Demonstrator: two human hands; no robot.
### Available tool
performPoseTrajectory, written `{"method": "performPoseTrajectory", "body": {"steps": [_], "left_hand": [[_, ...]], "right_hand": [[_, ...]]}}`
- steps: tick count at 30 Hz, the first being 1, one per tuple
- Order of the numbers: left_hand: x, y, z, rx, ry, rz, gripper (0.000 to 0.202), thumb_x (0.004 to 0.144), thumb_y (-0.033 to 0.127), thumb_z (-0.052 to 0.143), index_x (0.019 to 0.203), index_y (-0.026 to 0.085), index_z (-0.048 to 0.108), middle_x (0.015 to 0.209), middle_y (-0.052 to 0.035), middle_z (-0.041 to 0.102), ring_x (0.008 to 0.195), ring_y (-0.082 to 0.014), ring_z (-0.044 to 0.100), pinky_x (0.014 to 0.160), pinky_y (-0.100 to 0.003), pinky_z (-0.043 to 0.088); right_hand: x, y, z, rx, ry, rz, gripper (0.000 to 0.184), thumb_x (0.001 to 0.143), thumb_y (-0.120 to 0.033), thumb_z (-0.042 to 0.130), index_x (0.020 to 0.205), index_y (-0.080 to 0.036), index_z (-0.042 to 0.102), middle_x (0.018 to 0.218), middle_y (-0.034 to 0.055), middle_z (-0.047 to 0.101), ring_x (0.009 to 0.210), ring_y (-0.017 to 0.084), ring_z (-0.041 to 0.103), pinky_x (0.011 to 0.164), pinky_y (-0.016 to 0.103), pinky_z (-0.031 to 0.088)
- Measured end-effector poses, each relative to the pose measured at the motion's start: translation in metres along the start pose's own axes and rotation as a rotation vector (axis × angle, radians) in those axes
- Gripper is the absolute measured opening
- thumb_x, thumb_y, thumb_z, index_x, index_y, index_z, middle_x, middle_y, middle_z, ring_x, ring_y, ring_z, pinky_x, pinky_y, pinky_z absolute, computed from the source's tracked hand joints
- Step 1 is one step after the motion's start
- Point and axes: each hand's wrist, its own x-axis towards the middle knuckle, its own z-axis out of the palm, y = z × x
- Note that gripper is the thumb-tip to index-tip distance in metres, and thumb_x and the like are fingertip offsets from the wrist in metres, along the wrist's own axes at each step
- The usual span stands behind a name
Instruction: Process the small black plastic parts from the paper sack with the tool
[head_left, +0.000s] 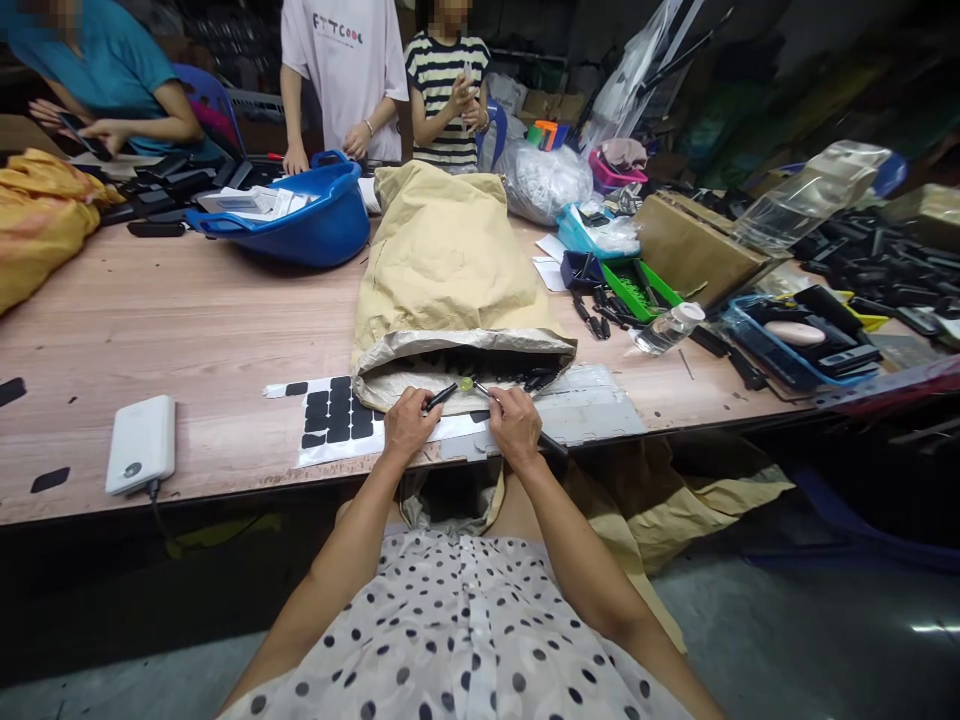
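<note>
Our left hand [407, 422] grips a black stick-like part [441, 397], our right hand [516, 424] pinches a thin tool [484, 391]; both meet just before the open sack [450, 290] on the counter [195, 330].

Bright overhead light, warped dim edges.

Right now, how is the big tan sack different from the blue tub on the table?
The tan sack is soft paper, lying flat with its open mouth facing the person's hands; the blue tub is hard plastic, tilted with its opening facing up and left. The tan sack shows dark parts inside; the blue tub holds white papers. The tan sack is longer than the blue tub. Both rest on the wooden table.
</note>
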Motion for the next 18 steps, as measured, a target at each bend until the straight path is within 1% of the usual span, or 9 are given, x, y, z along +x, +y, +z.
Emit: {"method": "performPoseTrajectory", "body": {"steps": [4,8,10,14,16,18], "left_hand": [[-0.001,-0.002,0.0,0.001,0.019,0.005,0.009,0.09,0.028,0.06,0.094,0.025,0.067,0.095,-0.0022,0.066,0.088,-0.0186,0.065,0.078,-0.029,0.047],[-0.001,-0.004,-0.002,-0.03,0.049,0.003,0.021,0.099,0.031,0.045,0.09,0.024,0.063,0.095,-0.0043,0.065,0.092,-0.0202,0.063,0.08,-0.03,0.047],[0.0,-0.004,-0.004,-0.051,0.05,0.004,0.025,0.1,0.032,0.041,0.086,0.024,0.06,0.094,-0.0048,0.065,0.092,-0.0203,0.063,0.081,-0.03,0.047],[0.0,-0.001,-0.01,-0.138,0.064,0.005,0.024,0.097,0.034,0.041,0.08,0.025,0.055,0.089,-0.0042,0.064,0.087,-0.0198,0.062,0.079,-0.03,0.048],[-0.007,0.002,-0.015,-0.236,0.072,0.005,0.023,0.096,0.038,0.042,0.083,0.024,0.056,0.085,-0.0029,0.064,0.082,-0.0191,0.061,0.077,-0.03,0.048],[-0.024,0.003,-0.022,-0.357,0.049,0.0,0.025,0.095,0.044,0.043,0.093,0.024,0.058,0.081,-0.0008,0.064,0.076,-0.0179,0.061,0.073,-0.03,0.049]], "right_hand": [[-0.006,-0.001,0.005,-0.065,0.003,-0.024,0.024,0.091,-0.018,0.056,0.102,-0.025,0.075,0.088,0.0066,0.063,0.087,0.023,0.052,0.078,0.032,0.04],[-0.007,-0.004,0.007,-0.096,-0.003,-0.025,0.024,0.092,-0.019,0.055,0.104,-0.024,0.075,0.089,0.0067,0.062,0.088,0.023,0.05,0.078,0.032,0.038],[-0.006,-0.004,0.007,-0.097,-0.009,-0.017,0.024,0.092,-0.019,0.055,0.104,-0.024,0.075,0.09,0.0069,0.062,0.089,0.023,0.05,0.078,0.032,0.038],[-0.005,-0.005,0.008,-0.093,-0.003,-0.015,0.022,0.091,-0.018,0.055,0.103,-0.023,0.074,0.09,0.0069,0.062,0.089,0.023,0.05,0.078,0.032,0.038],[-0.005,-0.005,0.009,-0.092,0.01,-0.022,0.021,0.091,-0.019,0.056,0.101,-0.023,0.074,0.089,0.0066,0.062,0.087,0.023,0.05,0.077,0.032,0.038],[-0.005,-0.005,0.01,-0.093,0.025,-0.026,0.021,0.09,-0.018,0.057,0.1,-0.023,0.074,0.088,0.0063,0.062,0.087,0.022,0.051,0.076,0.032,0.038]]}}
